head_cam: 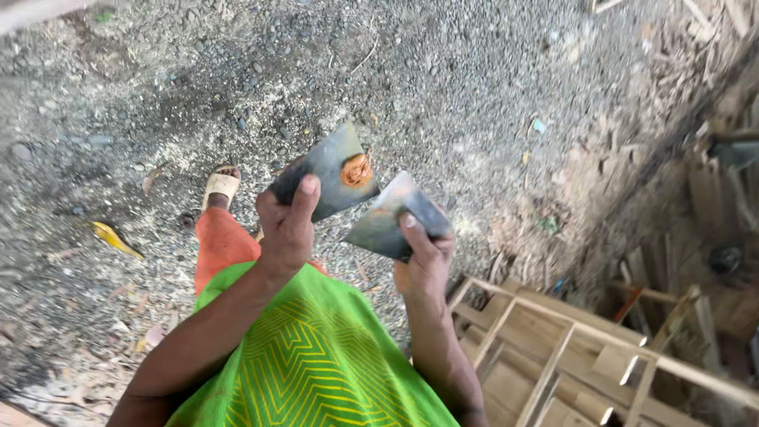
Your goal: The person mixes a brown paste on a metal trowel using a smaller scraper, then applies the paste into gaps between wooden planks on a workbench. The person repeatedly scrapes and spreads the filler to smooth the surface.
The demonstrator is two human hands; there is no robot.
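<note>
My left hand grips a flat, dark metal plate with a rusty orange spot near its far corner. Beside it, my right hand holds a second dark metal plate, thumb pressed on its top face. The two plates sit close together in front of my chest, their near edges almost touching. Both are roughly trapezoid and worn, with bluish-grey faces.
I stand on grey gravel; my sandalled foot and orange trouser leg show below. A pale wooden frame lies at the lower right, with wood scraps and debris piled along the right side. A yellow leaf lies left.
</note>
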